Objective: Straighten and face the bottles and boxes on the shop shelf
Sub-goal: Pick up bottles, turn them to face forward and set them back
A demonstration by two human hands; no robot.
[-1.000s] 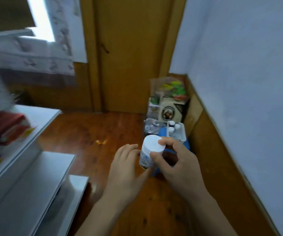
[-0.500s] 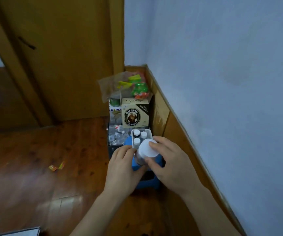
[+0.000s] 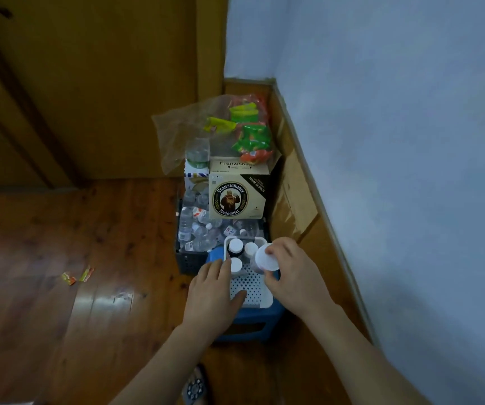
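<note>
The shop shelf is not being shown in the head view, so little of the straightening can be judged as done; by this stage, stock is seemingly being put into or fetched from a container on the floor. A white-capped plastic bottle (image 3: 267,257) is being pinched by its cap in the curled fingers of the right hand (image 3: 293,278), over the right side of a white perforated plastic basket (image 3: 251,290) that is being carried on a blue plastic stool (image 3: 250,320). The basket's left rim is being steadied by the left hand (image 3: 212,290), its fingers straight. Three smaller white-capped bottles (image 3: 236,246) are being held upright at the basket's far end. Behind, clear water bottles (image 3: 194,232) are being kept loose in a dark plastic crate (image 3: 190,260), though their count is unclear.
</note>
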